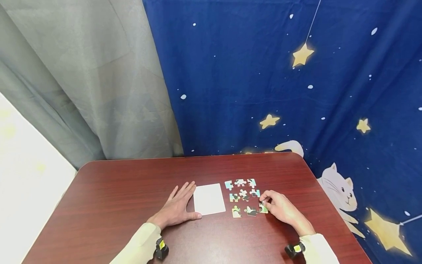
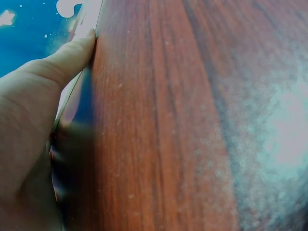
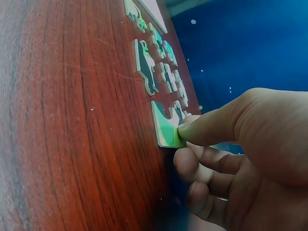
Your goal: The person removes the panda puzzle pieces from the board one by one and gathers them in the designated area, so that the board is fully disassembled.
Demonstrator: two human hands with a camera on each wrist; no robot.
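Observation:
A white square board (image 1: pixel 209 199) lies on the table. My left hand (image 1: pixel 178 208) rests flat along its left side, fingers straight, with the thumb at its lower left corner. Right of the board, several jigsaw pieces (image 1: pixel 243 193) lie spaced out in rough rows. My right hand (image 1: pixel 280 207) pinches the green corner puzzle piece (image 3: pixel 166 126) at the lower right of the group, thumb on its face and curled fingers at its edge. Beside that one is a dark and white puzzle piece (image 3: pixel 145 68).
The reddish-brown wooden table (image 1: pixel 132 190) reaches back to a grey curtain (image 1: pixel 132 91) and a blue star-patterned curtain (image 1: pixel 230 73). On each wrist sits a small black camera, such as the right one (image 1: pixel 293 250).

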